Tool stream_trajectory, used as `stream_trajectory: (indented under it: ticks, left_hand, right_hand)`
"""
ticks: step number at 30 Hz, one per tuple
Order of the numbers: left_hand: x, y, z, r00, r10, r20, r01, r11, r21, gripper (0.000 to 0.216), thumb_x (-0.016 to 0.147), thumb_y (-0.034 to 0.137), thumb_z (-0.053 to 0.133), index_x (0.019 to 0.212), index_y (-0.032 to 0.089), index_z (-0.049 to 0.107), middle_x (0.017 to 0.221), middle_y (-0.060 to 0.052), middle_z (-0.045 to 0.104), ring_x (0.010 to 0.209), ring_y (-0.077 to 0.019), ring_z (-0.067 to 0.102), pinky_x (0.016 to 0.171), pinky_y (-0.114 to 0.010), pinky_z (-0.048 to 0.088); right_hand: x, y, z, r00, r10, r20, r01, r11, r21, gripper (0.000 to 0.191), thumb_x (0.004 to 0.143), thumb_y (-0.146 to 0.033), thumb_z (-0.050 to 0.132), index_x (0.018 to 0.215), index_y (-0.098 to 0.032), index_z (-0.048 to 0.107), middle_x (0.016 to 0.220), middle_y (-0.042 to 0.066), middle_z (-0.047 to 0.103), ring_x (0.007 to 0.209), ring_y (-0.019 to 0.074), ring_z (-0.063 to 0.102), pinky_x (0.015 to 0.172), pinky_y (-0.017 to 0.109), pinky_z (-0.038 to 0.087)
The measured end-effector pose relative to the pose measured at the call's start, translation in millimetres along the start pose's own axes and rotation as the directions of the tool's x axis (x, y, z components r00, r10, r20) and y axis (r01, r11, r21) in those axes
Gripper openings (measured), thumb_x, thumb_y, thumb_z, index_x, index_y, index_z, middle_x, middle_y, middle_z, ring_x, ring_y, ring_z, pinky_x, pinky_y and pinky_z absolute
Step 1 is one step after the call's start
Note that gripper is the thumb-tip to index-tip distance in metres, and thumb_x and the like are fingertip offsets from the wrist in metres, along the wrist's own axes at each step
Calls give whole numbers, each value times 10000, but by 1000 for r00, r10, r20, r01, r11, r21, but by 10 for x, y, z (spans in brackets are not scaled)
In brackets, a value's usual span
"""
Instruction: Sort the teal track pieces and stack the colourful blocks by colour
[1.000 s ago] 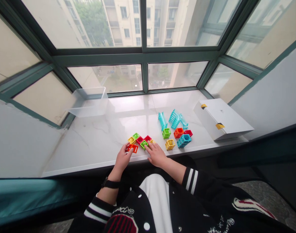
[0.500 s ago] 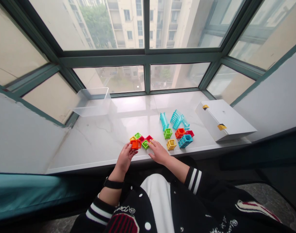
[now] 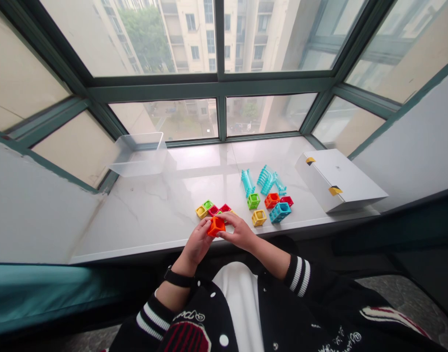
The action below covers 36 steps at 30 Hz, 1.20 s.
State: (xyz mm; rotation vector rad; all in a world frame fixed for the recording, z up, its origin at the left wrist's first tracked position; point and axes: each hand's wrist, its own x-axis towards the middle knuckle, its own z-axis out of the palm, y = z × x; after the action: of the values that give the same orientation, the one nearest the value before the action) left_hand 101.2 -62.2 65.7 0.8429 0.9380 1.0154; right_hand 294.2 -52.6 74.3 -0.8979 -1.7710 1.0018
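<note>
An orange open-frame cube is lifted just above the white marble sill, pinched between my left hand and my right hand. Both hands have their fingers closed on it. Right behind it lies a joined cluster of cubes in yellow, green and red. Further right stand a green cube, a yellow cube, an orange-red cube, a red piece and a blue cube.
Teal curved track pieces lie behind the loose cubes. A white cardboard box sits at the right end of the sill. A clear plastic tub stands at the back left by the window.
My left hand has carried the orange cube rightward from the left of the cluster. My right hand has left the cluster and closed on the cube too.
</note>
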Motion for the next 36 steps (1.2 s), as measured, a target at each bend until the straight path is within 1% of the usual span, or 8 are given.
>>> stream_trajectory:
  ticks: [6, 13, 17, 20, 24, 29, 33, 36]
  left_hand:
    - [18, -28, 23, 1000, -9, -15, 9, 1000, -26, 374, 927, 540, 708, 1119, 222, 670, 1181, -101, 737, 1138, -285, 701, 1004, -454, 583]
    - [7, -12, 31, 999, -47, 2, 47, 995, -90, 475, 888, 458, 777, 1275, 219, 642, 1319, -114, 700, 1230, -289, 683, 1045, -441, 563]
    - [2, -2, 54, 998, -67, 14, 68, 992, -109, 448, 878, 413, 795, 1259, 219, 659, 1301, -106, 718, 1223, -273, 696, 1094, -444, 541]
    - [-7, 33, 86, 996, -78, 42, 83, 988, -131, 478, 886, 452, 788, 1287, 228, 654, 1295, -113, 728, 1203, -287, 710, 1078, -471, 552]
    - [-7, 52, 113, 996, -75, 56, 79, 995, -69, 551, 847, 466, 837, 1307, 226, 653, 1360, -139, 702, 1245, -325, 691, 1062, -491, 562]
    - [32, 8, 125, 993, -104, 59, 107, 993, -50, 575, 841, 454, 846, 1326, 210, 656, 1346, -152, 709, 1203, -316, 715, 1047, -477, 569]
    - [125, 11, 210, 994, -94, 52, 97, 994, -49, 579, 849, 453, 838, 1348, 219, 661, 1388, -154, 690, 1248, -323, 693, 1063, -473, 564]
    - [240, 35, 335, 996, -71, 44, 74, 996, -52, 549, 847, 470, 836, 1314, 220, 689, 1378, -150, 689, 1268, -332, 680, 1074, -486, 562]
  right_hand:
    - [-7, -11, -41, 998, -56, -42, 52, 995, -88, 433, 876, -281, 782, 1291, -238, 666, 1227, 100, 714, 1128, 243, 685, 981, 393, 584]
    - [-27, -28, -84, 997, -78, -29, 71, 978, -196, 506, 854, -138, 688, 1346, -243, 631, 1278, 102, 696, 1206, 258, 648, 1085, 438, 532]
    - [-31, -42, -79, 992, -112, -49, 98, 967, -234, 587, 848, -128, 677, 1413, -270, 609, 1329, 99, 683, 1252, 265, 629, 1120, 459, 513]
    - [-36, -40, -87, 990, -126, -61, 106, 958, -268, 677, 846, -115, 655, 1491, -295, 552, 1366, 93, 678, 1280, 274, 616, 1128, 484, 506]
    - [-40, -40, -115, 989, -144, -40, 125, 944, -304, 682, 833, -106, 646, 1485, -287, 564, 1337, 91, 693, 1240, 277, 627, 1102, 489, 517]
    - [-59, -28, -164, 988, -148, -34, 130, 941, -313, 737, 815, -98, 653, 1519, -283, 535, 1345, 96, 679, 1234, 282, 617, 1101, 492, 519]
    - [-79, -28, -239, 990, -129, -51, 106, 940, -326, 811, 866, -124, 645, 1620, -305, 408, 1429, 114, 628, 1334, 299, 574, 1154, 519, 488]
    - [-99, -18, -362, 989, -122, -86, 89, 943, -322, 733, 937, -215, 665, 1621, -299, 417, 1466, 132, 597, 1381, 303, 559, 1183, 513, 477]
